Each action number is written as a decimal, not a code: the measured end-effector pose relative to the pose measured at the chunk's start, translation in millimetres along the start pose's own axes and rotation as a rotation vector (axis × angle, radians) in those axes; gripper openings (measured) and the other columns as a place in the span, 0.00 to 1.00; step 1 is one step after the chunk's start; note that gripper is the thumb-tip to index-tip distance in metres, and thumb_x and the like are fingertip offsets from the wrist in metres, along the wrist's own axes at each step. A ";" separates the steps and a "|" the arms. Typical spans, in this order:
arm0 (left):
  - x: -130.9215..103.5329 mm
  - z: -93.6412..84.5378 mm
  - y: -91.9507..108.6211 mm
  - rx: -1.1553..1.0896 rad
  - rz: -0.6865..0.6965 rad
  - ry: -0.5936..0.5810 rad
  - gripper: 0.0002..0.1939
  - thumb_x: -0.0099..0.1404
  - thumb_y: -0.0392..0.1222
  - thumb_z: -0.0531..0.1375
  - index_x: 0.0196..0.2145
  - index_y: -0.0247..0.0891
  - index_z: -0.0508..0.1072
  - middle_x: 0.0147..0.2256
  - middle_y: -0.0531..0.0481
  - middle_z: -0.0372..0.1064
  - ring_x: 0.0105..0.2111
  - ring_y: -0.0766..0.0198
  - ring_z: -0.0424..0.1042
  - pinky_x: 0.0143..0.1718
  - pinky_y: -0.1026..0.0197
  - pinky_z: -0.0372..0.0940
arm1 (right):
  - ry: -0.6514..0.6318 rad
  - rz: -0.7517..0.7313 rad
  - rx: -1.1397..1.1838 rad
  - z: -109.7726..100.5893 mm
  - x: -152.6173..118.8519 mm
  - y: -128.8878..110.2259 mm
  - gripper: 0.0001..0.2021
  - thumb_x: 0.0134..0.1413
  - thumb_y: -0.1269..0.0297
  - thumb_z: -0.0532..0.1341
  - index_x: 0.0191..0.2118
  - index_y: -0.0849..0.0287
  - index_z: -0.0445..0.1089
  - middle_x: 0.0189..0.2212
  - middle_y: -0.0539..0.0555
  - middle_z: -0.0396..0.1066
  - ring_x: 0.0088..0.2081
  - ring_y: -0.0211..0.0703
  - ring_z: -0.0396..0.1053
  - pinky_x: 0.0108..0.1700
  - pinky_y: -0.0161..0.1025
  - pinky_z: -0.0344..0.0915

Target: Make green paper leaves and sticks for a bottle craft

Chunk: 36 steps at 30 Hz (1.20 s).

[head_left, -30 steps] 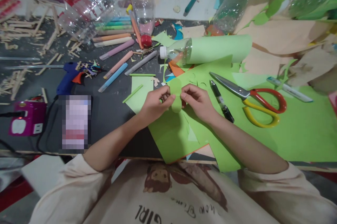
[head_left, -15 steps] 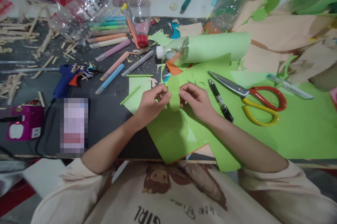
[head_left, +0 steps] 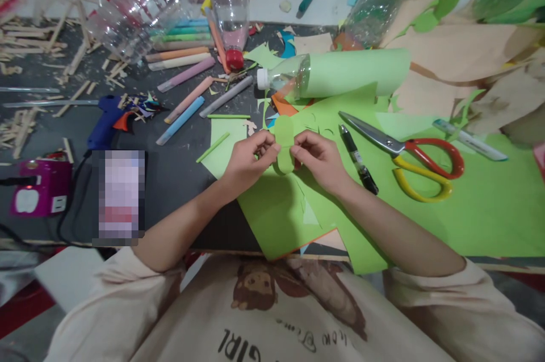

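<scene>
Though little shifts, left hand (head_left: 251, 161) and right hand (head_left: 320, 156) still pinch green paper cutout (head_left: 284, 130) near green sheet (head_left: 269, 220)'s left edge; handling seemingly continues.

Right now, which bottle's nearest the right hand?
The white-capped bottle, wrapped in pale green paper; the other bottles are farther from the right hand.

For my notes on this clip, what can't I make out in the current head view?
All in the head view:
How far the fingers of the left hand and right hand reach beneath the green paper cutout: hidden by cutout and thumbs.
The phone screen: masked by pixelation.
The red-capped bottle base: cut off by the top edge.
The pen print: too small.
The shirt hem: cut off by the bottom edge.
</scene>
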<state>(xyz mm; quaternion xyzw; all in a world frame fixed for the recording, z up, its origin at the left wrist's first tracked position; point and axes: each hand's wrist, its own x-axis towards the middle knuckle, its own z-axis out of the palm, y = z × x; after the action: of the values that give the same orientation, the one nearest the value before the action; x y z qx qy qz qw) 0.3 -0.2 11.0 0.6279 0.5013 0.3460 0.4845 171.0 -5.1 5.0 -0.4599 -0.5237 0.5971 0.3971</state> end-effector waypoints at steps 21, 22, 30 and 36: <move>-3.8 -2.5 -2.7 0.216 0.257 -0.147 0.12 0.66 0.43 0.55 0.25 0.40 0.63 0.22 0.56 0.60 0.22 0.69 0.59 0.25 0.65 0.54 | 0.036 -0.019 -0.050 -0.3 -3.1 -5.0 0.09 0.51 0.57 0.64 0.28 0.55 0.66 0.25 0.47 0.66 0.25 0.36 0.63 0.27 0.36 0.64; -4.1 -2.8 -2.3 0.215 0.267 -0.142 0.12 0.66 0.43 0.55 0.25 0.40 0.63 0.23 0.55 0.62 0.23 0.68 0.60 0.25 0.65 0.55 | 0.042 -0.032 -0.073 -0.5 -3.0 -5.3 0.09 0.51 0.58 0.64 0.28 0.55 0.66 0.25 0.48 0.66 0.25 0.36 0.63 0.27 0.37 0.64; -5.0 -4.5 -0.7 0.217 0.235 -0.102 0.10 0.66 0.42 0.55 0.27 0.39 0.66 0.23 0.56 0.63 0.22 0.69 0.60 0.24 0.66 0.55 | 0.038 -0.089 -0.170 0.0 -2.9 -4.8 0.07 0.52 0.60 0.62 0.27 0.55 0.67 0.24 0.49 0.69 0.25 0.38 0.64 0.30 0.38 0.64; -5.3 -4.5 1.8 0.218 0.200 -0.096 0.10 0.65 0.42 0.54 0.27 0.39 0.66 0.22 0.56 0.63 0.21 0.70 0.59 0.23 0.67 0.54 | 0.005 -0.107 -0.175 -0.2 -2.8 -6.4 0.07 0.54 0.59 0.61 0.28 0.55 0.66 0.23 0.49 0.69 0.25 0.38 0.64 0.30 0.38 0.63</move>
<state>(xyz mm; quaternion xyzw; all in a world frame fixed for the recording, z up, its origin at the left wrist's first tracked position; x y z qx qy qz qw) -4.7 -4.2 14.2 0.7396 0.4470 0.3057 0.3997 171.9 -6.9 11.7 -0.4656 -0.5967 0.5259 0.3880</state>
